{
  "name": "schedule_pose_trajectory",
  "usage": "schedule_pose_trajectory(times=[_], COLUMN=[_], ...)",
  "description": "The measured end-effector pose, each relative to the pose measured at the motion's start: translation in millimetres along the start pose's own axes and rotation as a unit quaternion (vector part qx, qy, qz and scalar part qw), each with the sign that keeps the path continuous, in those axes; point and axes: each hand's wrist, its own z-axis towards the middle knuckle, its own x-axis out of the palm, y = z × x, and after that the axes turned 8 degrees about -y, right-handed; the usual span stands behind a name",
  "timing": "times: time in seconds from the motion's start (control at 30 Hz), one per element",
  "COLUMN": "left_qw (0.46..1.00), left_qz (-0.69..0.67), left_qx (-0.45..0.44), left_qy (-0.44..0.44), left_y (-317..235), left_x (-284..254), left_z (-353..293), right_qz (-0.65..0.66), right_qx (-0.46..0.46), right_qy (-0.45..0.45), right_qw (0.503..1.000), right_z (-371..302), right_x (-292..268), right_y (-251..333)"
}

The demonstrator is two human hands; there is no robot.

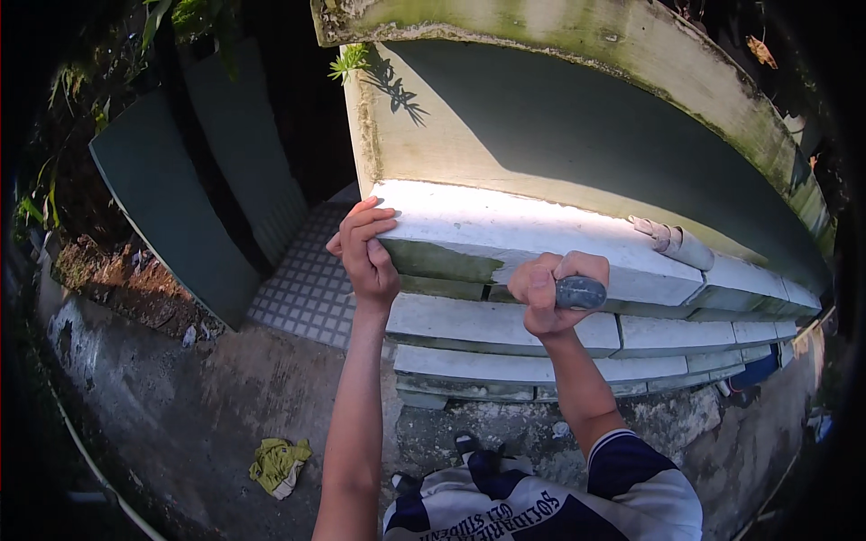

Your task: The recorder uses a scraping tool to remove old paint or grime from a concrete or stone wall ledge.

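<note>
My left hand [365, 248] rests on the left corner of the top ledge [469, 216], its fingers spread over the edge. My right hand [555, 288] is closed around a tool by its dark grey handle [580, 293], held against or close to the ledge's front face; whether it touches cannot be told. The tool's working end is hidden behind the hand. The ledge is white on top. Its front is white around my right hand and green toward my left hand. A rolled paper-like tube [681, 243] lies on the ledge to the right.
Lower white steps [505, 329] run beneath the ledge. Behind it rises a pale wall [523, 117] with a mossy coping [577, 32]. A green panel [171, 198] stands left, beside checkered tiles [302, 279]. A yellow-green cloth [280, 464] lies on the concrete floor.
</note>
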Motion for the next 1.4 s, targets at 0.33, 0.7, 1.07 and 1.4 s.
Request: schedule_pose_trajectory(times=[0.33,0.7,1.07,1.4], left_qw=[1.000,1.000,1.000,1.000], left_qz=[-0.013,-0.015,-0.021,-0.017], left_qx=[-0.011,-0.008,-0.003,0.001], left_qy=[-0.015,-0.009,-0.021,-0.024], left_y=[1.7,-0.8,0.6,1.8], left_x=[4.1,3.7,7.3,5.7], left_z=[1.0,1.2,0.9,1.4], right_qz=[0.159,0.125,-0.105,-0.002], right_qx=[0.040,-0.044,-0.034,0.008], right_qy=[-0.005,0.034,-0.013,0.018], right_qw=[0.986,0.991,0.994,1.000], right_z=[1.2,9.7,-15.4,-17.2], right_x=[-4.5,-1.7,-3.5,-5.0], right_y=[19.9,15.7,-13.3,-7.7])
